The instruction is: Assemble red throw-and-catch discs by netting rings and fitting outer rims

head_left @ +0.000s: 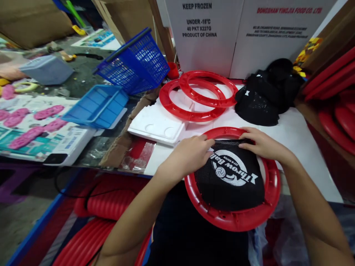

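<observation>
Head view, the only one we have: we see the red ring lying flat at the near edge of the white table, its near rim hanging over the edge toward the body, with the black mesh spread across its opening, printed logo reading away from us. Both hands sit at the far side of the ring. The left hand presses fingers curled onto the mesh's far-left edge, beside the rim; the right hand lies on the far-right edge, fingers flat and pointing inward. Neither hand closes around anything that we can see; both bear down on the mesh where it meets the rim. The mesh extends from the fingers toward us, so the loose near part lies below both hands, about equally near to each. Two more rings lie overlapped farther back, a heap of black mesh to their right. Hidden: fingertips under the mesh edge, whether the mesh is seated in the rim, and the ring's near underside.
</observation>
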A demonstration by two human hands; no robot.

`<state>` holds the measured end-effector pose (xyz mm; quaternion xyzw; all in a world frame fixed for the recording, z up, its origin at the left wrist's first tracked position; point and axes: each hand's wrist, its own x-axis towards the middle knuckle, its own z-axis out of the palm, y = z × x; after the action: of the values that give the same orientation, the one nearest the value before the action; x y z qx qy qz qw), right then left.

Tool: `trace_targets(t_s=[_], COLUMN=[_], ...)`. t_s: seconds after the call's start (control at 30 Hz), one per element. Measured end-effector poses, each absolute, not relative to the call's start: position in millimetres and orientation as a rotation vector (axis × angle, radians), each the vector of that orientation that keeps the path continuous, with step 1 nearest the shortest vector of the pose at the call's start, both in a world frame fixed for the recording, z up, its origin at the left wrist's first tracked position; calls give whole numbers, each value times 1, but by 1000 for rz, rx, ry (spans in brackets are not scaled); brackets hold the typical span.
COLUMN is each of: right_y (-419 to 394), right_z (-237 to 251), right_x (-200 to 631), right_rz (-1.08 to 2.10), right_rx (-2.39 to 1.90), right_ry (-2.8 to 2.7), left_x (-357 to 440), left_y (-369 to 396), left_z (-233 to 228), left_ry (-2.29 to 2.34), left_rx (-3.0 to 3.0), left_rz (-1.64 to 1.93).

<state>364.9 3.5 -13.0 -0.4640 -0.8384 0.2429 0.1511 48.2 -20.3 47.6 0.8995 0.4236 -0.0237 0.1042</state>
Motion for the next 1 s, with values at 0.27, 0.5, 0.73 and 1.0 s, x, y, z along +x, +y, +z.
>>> trace_targets(t_s=[0.27, 0.5, 0.73, 1.0], right_y=[5, 6, 13, 22], right_z=[-9, -10, -9, -12], right_x=[356, 354, 348, 353], right_rz=[705, 739, 709, 787], right_rx=[-1320, -1334, -1361, -1426], right_ry=[-2179, -2059, -2085, -2149], left_x=[59, 49, 49, 52], left_y=[21, 43, 55, 68], left_z=[15, 4, 7, 1], left_ry=[1029, 1004, 1069, 987], left_rx=[2696, 2222, 1990, 1936], left_rz=[199, 448, 488, 448])
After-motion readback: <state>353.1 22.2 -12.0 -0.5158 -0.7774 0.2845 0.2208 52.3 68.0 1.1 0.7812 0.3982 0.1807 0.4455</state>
